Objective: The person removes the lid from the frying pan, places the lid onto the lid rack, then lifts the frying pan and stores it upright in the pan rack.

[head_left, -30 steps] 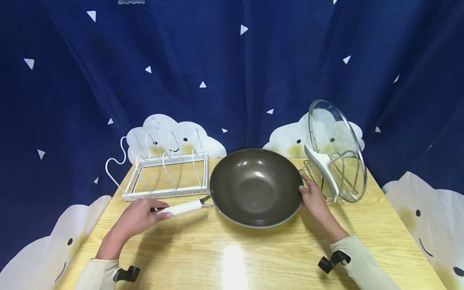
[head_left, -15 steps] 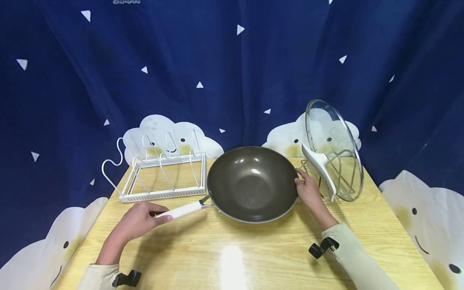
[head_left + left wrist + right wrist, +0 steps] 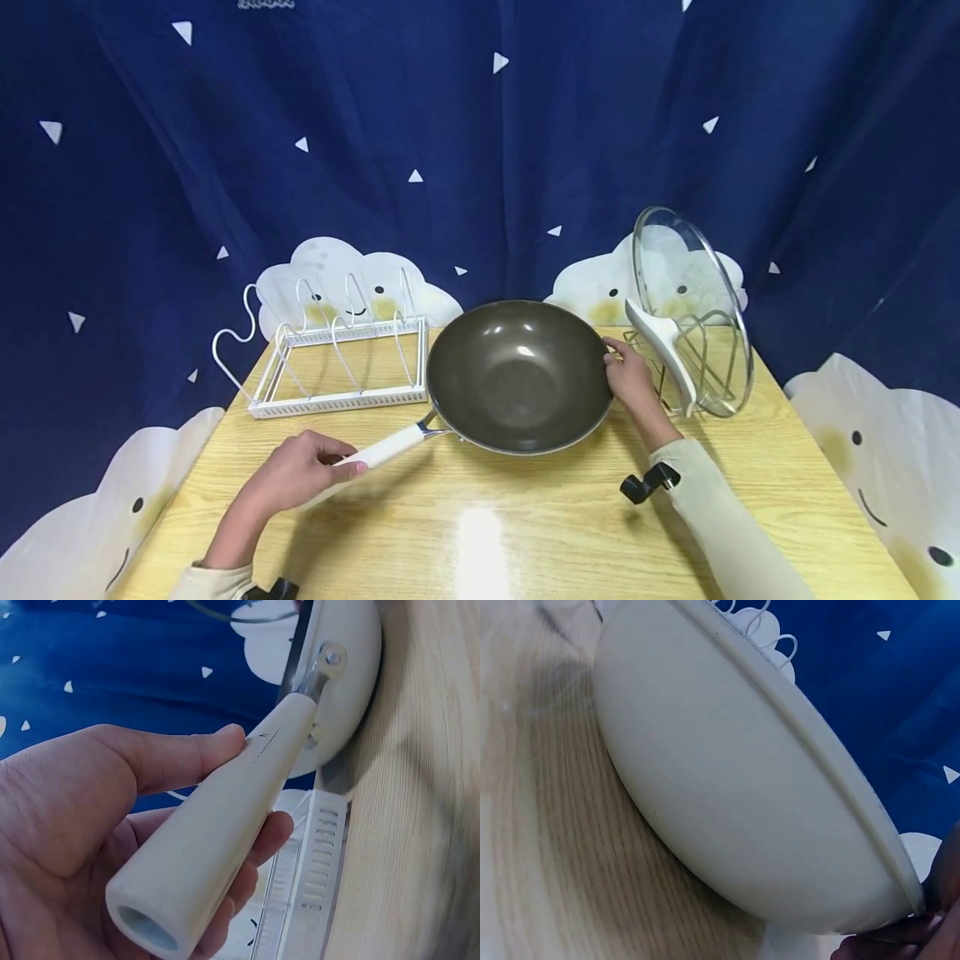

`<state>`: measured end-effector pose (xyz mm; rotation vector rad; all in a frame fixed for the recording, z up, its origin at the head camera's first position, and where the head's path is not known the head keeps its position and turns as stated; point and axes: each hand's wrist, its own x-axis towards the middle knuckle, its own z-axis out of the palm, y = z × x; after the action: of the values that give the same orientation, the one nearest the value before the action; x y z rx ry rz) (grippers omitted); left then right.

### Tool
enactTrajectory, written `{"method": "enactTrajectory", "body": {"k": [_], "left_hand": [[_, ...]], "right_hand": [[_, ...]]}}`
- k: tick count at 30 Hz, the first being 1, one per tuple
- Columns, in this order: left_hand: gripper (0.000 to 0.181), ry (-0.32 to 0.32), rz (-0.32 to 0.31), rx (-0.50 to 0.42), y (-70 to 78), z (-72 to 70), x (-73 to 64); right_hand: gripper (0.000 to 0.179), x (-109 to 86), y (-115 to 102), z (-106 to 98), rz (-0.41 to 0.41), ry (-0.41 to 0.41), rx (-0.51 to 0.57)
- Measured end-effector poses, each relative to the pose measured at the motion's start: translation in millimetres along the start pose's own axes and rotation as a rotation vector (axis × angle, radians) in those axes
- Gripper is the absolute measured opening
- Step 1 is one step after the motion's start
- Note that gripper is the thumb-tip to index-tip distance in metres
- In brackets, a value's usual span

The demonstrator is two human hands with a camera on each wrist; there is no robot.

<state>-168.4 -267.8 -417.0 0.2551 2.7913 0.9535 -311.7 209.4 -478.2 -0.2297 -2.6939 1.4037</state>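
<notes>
Left hand (image 3: 82,802) grips handle (image 3: 206,825), thumb (image 3: 176,757) and fingers (image 3: 274,834) on opposing sides. Dark marks (image 3: 266,746) noted just beside thumb tip. Pan (image 3: 349,690) attached beyond grip; rack (image 3: 307,862) past fingers.

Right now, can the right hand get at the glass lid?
Not readily, it seems: the right hand is busy gripping the wok. If freed, probably yes: the glass lid stands close by, its white handle on the side toward the hand.
</notes>
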Motion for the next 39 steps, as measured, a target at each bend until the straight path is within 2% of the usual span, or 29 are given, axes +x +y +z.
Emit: {"method": "enactTrajectory", "body": {"k": [6,13,27,33,39], "left_hand": [[0.039,-0.068,-0.036,-0.156,-1.9,5.8,-1.2],[0.029,-0.156,-0.032,-0.321,-4.1,13.3,-1.6],[0.026,-0.213,-0.039,-0.416,0.0,27.8,-0.1],[0.028,-0.235,-0.033,-0.472,2.7,35.6,-1.1],[0.030,-0.283,-0.044,-0.596,5.9,50.0,-5.5]], "right_hand": [[0.045,12.5,-1,6,0.002,0.010,-0.012],[0.045,24.5,-2,8,0.016,0.011,0.036],[0.043,44.4,-13,16,0.029,0.006,0.117],[0.042,52.1,-14,21,-0.005,0.020,0.068],[0.042,56.8,-16,24,-0.039,0.050,-0.002]]}}
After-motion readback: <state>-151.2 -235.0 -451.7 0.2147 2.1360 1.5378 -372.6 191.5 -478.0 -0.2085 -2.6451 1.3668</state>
